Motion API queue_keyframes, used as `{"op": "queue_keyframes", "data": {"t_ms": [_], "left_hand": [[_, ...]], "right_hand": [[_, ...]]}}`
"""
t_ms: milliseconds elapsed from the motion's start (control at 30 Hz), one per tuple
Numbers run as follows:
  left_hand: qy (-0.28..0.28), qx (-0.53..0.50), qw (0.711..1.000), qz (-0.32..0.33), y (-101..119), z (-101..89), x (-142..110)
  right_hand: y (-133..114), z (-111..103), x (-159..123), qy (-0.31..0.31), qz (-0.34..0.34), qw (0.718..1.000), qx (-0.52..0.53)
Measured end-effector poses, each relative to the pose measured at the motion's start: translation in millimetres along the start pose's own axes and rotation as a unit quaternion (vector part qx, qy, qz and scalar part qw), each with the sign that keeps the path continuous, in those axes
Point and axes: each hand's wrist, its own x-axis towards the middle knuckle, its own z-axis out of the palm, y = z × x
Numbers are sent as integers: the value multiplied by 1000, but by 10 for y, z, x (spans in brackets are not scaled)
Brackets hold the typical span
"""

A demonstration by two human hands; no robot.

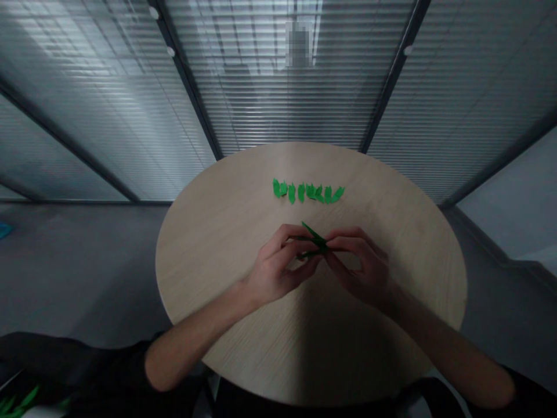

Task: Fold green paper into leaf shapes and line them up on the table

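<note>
Over the middle of the round table, both of my hands meet at a small dark green leaf sprig [314,235]. My left hand [278,264] has its fingers closed around the sprig's leaves from the left. My right hand [363,264] pinches the sprig's other end between thumb and fingers, and the fingertips of both hands nearly touch. Where the leaves join is partly hidden by the fingers. Beyond the hands, several bright green leaves [301,192] lie side by side in a short row.
The light wood table [209,232] has a rounded edge. Behind it stand glass panels with blinds [287,104]. Green leaves [28,397] show at the lower left corner, and a blue object [4,230] lies on the floor at far left.
</note>
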Motion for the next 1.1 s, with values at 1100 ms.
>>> {"op": "queue_keyframes", "data": {"t_ms": [1100], "left_hand": [[-24,-46,999,-18,17,-53,28]], "right_hand": [[16,-5,29,2,235,958,164]]}}
